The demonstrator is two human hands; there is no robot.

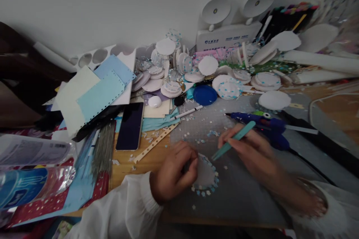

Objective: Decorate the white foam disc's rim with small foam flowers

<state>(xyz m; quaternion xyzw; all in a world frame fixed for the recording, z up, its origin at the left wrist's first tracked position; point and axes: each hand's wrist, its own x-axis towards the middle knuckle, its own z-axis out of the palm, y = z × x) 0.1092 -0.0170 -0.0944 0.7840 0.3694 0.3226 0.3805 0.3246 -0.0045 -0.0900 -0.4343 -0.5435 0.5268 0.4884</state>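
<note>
My right hand (249,149) is closed around teal tweezers (235,140). Their tips point down and left, near the top right rim of a white disc (206,171). Small blue and white star and flower pieces line the disc's edge. Curled fingers on my left hand (176,171) overlap the left side of the disc; whether they pinch anything is hidden. The disc lies on a grey cutting mat (238,194), where a few loose stars are scattered around it.
A blue glue gun (255,119) lies right of my right hand. A phone (129,126), a wooden strip (157,142) and thin wires (103,153) are at left, beside plastic bottles (36,185). Behind stand many decorated white discs (228,87) and a blue lid (205,95).
</note>
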